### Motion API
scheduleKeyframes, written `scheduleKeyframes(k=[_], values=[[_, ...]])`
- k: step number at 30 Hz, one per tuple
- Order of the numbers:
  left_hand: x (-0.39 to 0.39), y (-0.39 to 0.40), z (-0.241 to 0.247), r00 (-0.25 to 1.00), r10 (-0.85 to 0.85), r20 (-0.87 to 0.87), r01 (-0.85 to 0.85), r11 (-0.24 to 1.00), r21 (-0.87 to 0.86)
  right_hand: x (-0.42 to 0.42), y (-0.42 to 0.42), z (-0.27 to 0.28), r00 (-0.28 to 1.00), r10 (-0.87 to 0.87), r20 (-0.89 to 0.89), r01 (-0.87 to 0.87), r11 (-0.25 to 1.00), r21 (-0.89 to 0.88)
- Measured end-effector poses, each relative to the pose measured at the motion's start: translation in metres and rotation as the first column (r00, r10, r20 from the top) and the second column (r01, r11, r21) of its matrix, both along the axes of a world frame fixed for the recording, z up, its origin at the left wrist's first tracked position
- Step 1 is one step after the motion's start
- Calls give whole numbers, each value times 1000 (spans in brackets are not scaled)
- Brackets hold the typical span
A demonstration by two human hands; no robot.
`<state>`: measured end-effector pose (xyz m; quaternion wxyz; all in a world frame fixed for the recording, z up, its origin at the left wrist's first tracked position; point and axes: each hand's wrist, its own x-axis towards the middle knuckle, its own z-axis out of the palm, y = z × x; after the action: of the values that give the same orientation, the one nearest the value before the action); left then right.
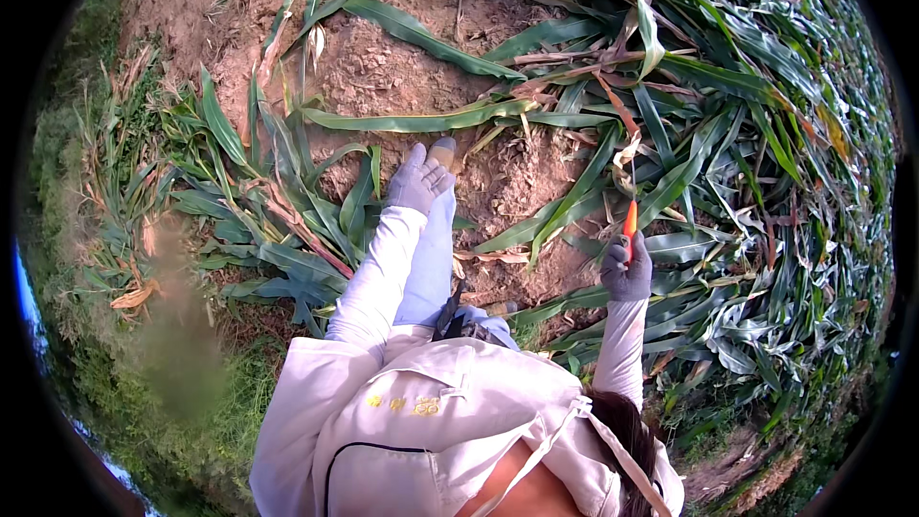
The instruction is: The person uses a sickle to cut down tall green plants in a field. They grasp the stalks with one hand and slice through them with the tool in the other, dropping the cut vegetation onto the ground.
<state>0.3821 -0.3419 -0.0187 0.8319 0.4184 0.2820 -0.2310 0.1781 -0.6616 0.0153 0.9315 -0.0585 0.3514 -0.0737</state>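
Observation:
My left hand (418,181), in a grey glove, hangs over my forward leg just beside the toe of my shoe (443,151). Nothing shows in it, and its fingers are loosely bent and apart. Out to the right, my gloved right hand (626,269) grips the orange handle of a hand tool (631,221). The tool's thin metal part points away from me, and its far end is hard to make out against dry leaves. A curled, dry corn leaf (627,151) lies just beyond it. Long green corn leaves (675,187) surround the tool.
Cut corn stalks (775,179) lie thickly along the right side. Another heap of corn plants (287,208) lies left of my leg. Brown, cloddy soil (402,64) shows between them, crossed by a long leaf (423,119). Grass (230,380) grows at the lower left.

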Motion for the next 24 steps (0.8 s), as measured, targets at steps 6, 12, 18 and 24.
scheduleKeyframes(k=[6, 12, 18, 24], values=[[-50, -22, 4, 967, -233, -103, 247, 957, 154, -7, 20, -32, 924, -5, -383, -143, 923, -357], [-47, -36, -25, 935, -315, -162, 336, 933, 125, 123, 44, -69, 848, 260, -462, -473, 765, -437], [-30, -36, -16, 904, -390, -177, 416, 897, 150, 291, 31, -168, 843, -17, -537, -234, 888, -395], [7, -35, -3, 900, -404, -163, 434, 868, 243, 369, 1, -264, 884, -116, -454, 150, 988, 39]])
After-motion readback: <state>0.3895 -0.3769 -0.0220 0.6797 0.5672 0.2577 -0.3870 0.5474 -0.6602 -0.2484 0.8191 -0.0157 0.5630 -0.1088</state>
